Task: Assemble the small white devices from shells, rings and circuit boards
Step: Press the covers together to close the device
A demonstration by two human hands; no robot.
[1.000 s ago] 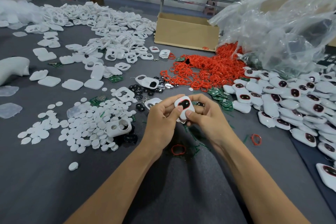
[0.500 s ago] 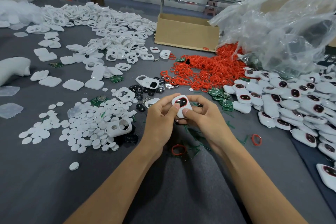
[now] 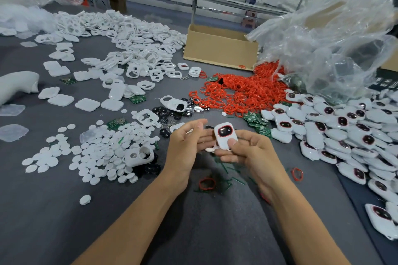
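My right hand (image 3: 249,153) holds a small white device (image 3: 225,135) with a red-ringed dark window, thumb pressed on its lower face. My left hand (image 3: 185,146) is just left of it, fingers relaxed and spread, its fingertips close to the device. Red rings (image 3: 234,92) lie heaped behind, green circuit boards (image 3: 256,122) beside them, and white shells (image 3: 129,49) cover the far left of the table.
Finished devices (image 3: 344,131) are piled at the right. White round discs (image 3: 86,153) lie at the left, black parts (image 3: 172,112) in the middle. A cardboard box (image 3: 217,49) and a clear plastic bag (image 3: 333,45) stand behind. A loose red ring (image 3: 207,183) lies under my wrists.
Both hands pressed the device together before; now my left hand has let go and opened, and the device stays in my right hand, lifted slightly.
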